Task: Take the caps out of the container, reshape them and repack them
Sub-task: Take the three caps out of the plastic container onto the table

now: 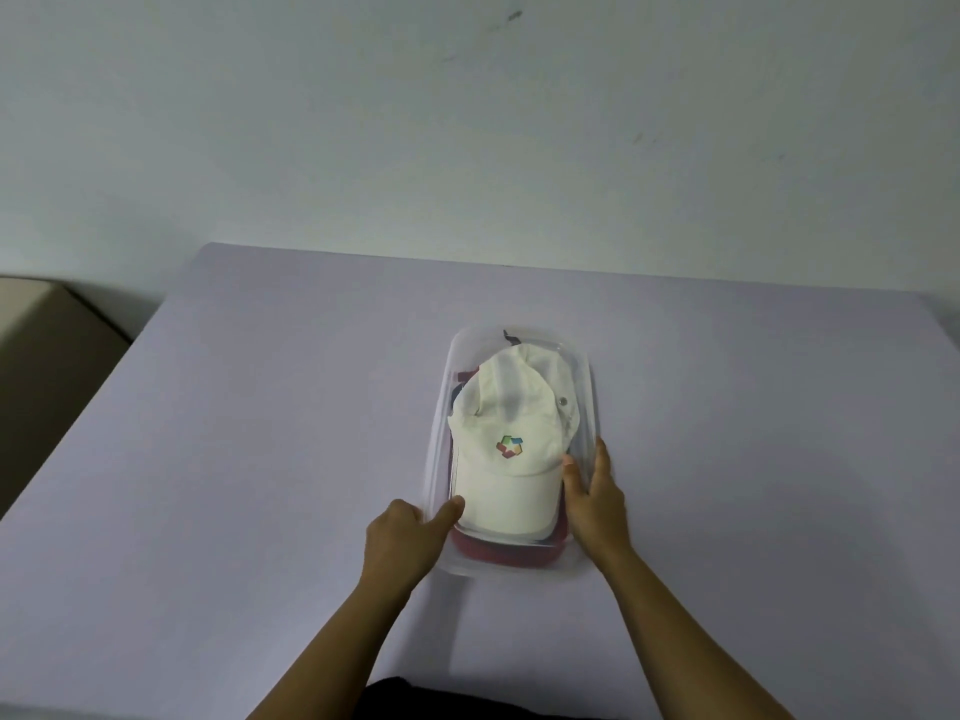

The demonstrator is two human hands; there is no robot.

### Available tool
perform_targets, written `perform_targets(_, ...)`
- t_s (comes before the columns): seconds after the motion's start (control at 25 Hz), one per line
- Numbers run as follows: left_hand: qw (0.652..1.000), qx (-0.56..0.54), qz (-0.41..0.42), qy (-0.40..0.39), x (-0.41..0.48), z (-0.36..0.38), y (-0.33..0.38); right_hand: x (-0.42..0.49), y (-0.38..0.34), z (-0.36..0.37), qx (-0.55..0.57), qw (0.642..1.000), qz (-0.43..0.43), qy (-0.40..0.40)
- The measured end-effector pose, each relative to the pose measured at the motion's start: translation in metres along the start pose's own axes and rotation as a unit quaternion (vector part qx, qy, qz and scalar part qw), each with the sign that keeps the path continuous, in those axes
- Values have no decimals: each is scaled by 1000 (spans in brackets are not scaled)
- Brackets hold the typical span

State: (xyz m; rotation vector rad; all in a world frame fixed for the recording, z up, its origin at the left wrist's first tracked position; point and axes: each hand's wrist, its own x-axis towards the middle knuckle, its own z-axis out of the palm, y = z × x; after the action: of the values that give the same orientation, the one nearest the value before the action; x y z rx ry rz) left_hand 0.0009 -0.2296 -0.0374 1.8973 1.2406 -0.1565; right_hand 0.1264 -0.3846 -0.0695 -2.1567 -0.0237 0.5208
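Your left hand (405, 537) and right hand (592, 506) each clasp a side wall of the clear container (587, 402) on the worktop (234, 407), thumbs inside. In it, the white cap (511, 459) lies atop a red cap (498, 556).

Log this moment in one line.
stage: unpacking not started | white cap atop red cap in container | left grip: holds left wall | right grip: holds right wall, thumb on white cap
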Motion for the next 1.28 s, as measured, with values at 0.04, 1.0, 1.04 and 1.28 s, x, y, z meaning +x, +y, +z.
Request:
perform_targets(0.04, 1000, 19, 14, 0, 0, -2, 1, 0, -1, -1, 7, 1000, 4, -1)
perform_targets(1.0, 809, -587, 38, 1, 32, -85, -5, -5, 10, -2, 57, 997, 24, -37)
perform_targets(1.04, 808, -587, 41, 16, 40, -99, -18, -6, 12, 0, 44, 999, 17, -27)
perform_targets(1.28, 823, -566, -16, 35, 71, -130, -92, -6, 14, 4, 0, 1000, 4, 6)
